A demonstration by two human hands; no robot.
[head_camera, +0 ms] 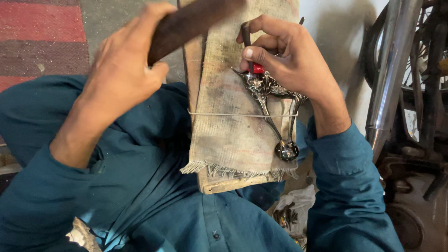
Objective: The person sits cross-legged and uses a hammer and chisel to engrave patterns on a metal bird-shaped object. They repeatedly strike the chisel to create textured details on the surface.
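My left hand (123, 70) is closed around a dark wooden handle (186, 23) that rises toward the top edge; its head is out of view. My right hand (291, 60) pinches a thin dark punch (246, 35) with a red band, tip down on a shiny engraved metal piece (263, 88). The piece has two thin legs ending in a round knob (286, 150). It lies on a cloth-wrapped wooden board (228, 135), held under a thin string (224, 114). The board leans against my teal-clothed lap.
A chrome pipe (389, 70) and dark wheel parts (429, 70) stand at the right. A white plastic bag with small metal bits (294, 210) lies below the board. A red striped rug (37, 32) covers the floor at the upper left.
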